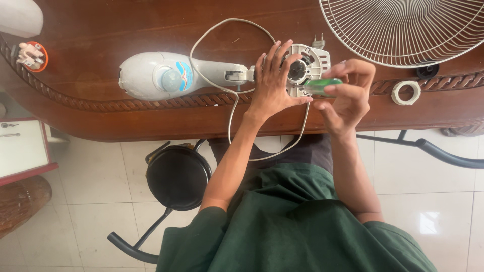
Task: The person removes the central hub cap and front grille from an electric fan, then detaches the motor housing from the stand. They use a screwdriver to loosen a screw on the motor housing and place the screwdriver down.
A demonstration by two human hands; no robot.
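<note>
left hand flat, pressing round white plastic fan motor housing | right hand clamped on green-handled screwdriver, tip at housing

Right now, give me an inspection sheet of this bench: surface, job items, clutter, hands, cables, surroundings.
Surface: dark wooden table with rope-carved edge.
Job's things: white fan body lying on its side; its motor housing faces the person; green-handled screwdriver set against it.
Clutter: wire fan guard, white ring, black cap, orange dish of small parts.
Hands: left hand spread on the housing; right hand grips the screwdriver.
Cables: white cord loops over the table and off its edge; plug by the housing.
Surroundings: black stool, tiled floor.
</note>
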